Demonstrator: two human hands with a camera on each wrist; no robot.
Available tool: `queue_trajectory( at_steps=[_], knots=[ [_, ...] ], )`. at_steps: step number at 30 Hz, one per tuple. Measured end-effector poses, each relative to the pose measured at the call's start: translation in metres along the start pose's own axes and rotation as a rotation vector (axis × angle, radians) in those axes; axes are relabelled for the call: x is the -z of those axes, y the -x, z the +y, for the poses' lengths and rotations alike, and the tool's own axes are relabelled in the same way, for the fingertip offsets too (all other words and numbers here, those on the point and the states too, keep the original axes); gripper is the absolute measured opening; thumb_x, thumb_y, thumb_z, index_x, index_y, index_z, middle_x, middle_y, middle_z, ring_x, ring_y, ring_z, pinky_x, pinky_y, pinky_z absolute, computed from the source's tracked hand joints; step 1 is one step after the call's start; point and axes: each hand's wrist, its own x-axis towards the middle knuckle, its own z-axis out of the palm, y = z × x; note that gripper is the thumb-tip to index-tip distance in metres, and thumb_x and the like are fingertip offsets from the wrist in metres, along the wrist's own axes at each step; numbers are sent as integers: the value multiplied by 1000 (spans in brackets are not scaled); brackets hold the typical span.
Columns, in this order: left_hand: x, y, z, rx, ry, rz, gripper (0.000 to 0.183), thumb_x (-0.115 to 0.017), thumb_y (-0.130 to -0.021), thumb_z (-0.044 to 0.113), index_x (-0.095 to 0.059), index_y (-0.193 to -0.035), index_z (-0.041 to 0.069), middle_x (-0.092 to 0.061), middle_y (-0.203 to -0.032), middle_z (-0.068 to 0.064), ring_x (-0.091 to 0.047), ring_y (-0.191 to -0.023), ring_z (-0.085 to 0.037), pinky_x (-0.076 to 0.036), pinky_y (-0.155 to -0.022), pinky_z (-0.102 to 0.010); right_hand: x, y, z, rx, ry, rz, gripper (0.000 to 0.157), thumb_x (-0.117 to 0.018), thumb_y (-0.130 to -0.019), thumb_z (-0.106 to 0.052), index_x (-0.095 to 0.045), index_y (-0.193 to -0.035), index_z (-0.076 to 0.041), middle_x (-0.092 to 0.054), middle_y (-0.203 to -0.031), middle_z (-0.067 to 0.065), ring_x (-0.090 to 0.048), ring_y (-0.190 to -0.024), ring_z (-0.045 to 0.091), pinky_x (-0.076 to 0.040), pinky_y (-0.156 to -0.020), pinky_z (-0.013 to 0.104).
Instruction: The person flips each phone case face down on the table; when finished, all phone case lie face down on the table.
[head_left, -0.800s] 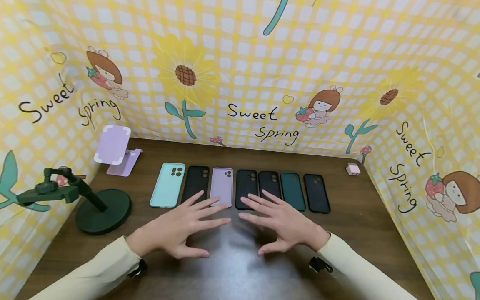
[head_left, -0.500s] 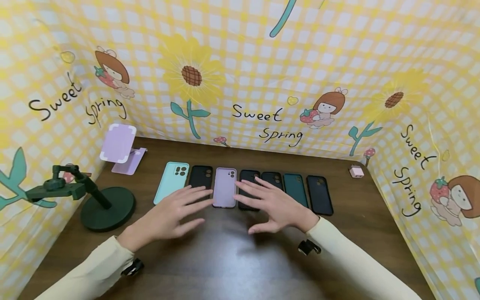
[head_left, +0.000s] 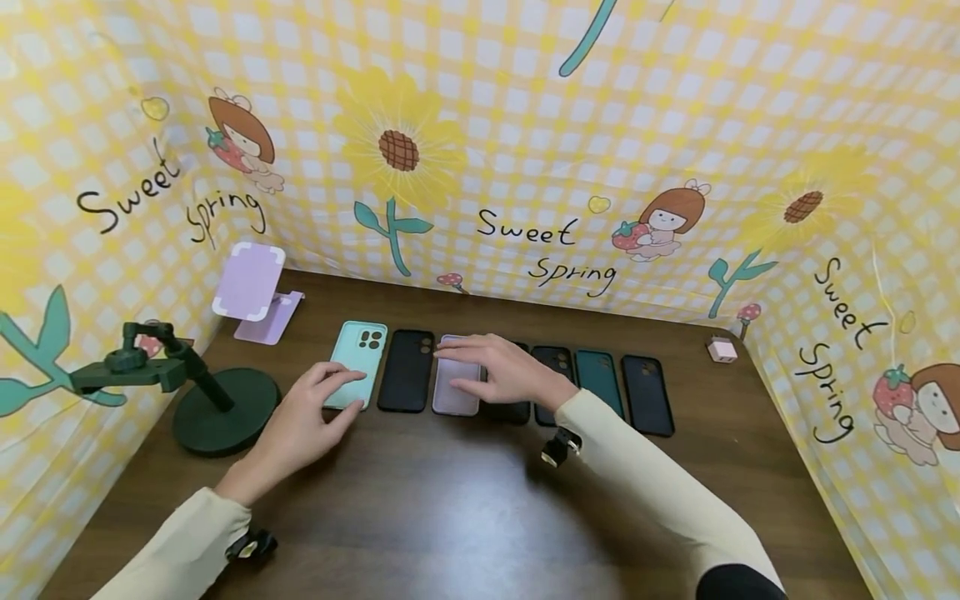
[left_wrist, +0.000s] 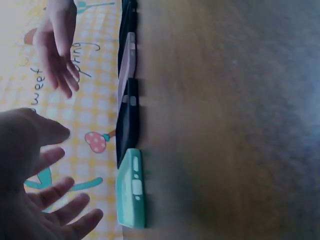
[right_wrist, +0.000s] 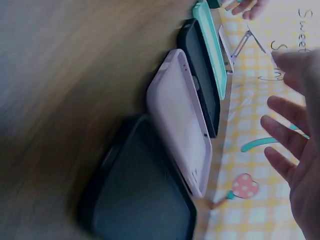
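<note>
A row of several phone cases lies on the brown table. My left hand (head_left: 307, 417) hovers over the mint case (head_left: 352, 343) at the row's left end, thumb and fingers apart; the left wrist view shows a gap between these fingers and the mint case (left_wrist: 131, 192). Beside it lies a black case (head_left: 406, 375). Over the lilac case (head_left: 450, 402) is my right hand (head_left: 510, 367), palm down, also covering part of another black case (head_left: 510, 412). In the right wrist view its loosely spread fingers (right_wrist: 287, 137) are clear of the lilac case (right_wrist: 180, 120). Neither hand holds anything.
Farther right lie another black case (head_left: 552, 357), a teal case (head_left: 600, 379) and a navy case (head_left: 648, 396). A lilac folding stand (head_left: 251, 279) and a dark green round-based stand (head_left: 225, 417) are at left. A small pink charger (head_left: 722, 350) sits at right. Patterned cloth encloses the table.
Both hands have moved left: the left from the black and lilac cases to the mint one, the right from the black cases to the lilac one. The head view has shifted slightly.
</note>
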Motion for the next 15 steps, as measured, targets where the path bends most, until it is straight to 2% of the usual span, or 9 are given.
queue_trajectory(
  at_steps=[5, 8, 11, 15],
  knots=[
    [2, 8, -10, 96, 17, -42, 42, -77, -89, 8, -67, -130, 5, -55, -132, -26, -54, -120, -47, -47, -93, -64, -13, -36, 15, -112, -123, -16, 40, -64, -103, -26, -64, -141, -12, -61, -147, 11, -57, -137, 20, -46, -114, 39],
    [4, 13, -14, 147, 10, -82, 49, -78, -88, 8, -63, -135, 5, -52, -134, -29, -54, -118, -48, -47, -92, -64, -21, -54, 21, -158, -162, -31, 39, -63, -104, -27, -64, -140, -12, -60, -146, 10, -56, -138, 20, -46, -114, 37],
    [4, 17, -18, 177, 0, -131, 56, -78, -89, 8, -59, -141, 4, -49, -134, -30, -55, -115, -47, -47, -90, -62, -26, -68, 27, -189, -181, -46, 37, -61, -104, -25, -65, -138, -9, -61, -144, 8, -59, -134, 23, -51, -107, 37],
    [1, 16, -24, 201, -1, -154, 59, -77, -89, 8, -55, -144, 2, -48, -132, -31, -53, -115, -47, -46, -92, -62, -30, -86, 35, -208, -174, -41, 33, -62, -104, -19, -67, -135, -8, -65, -138, 6, -61, -129, 22, -52, -104, 36]
  ],
)
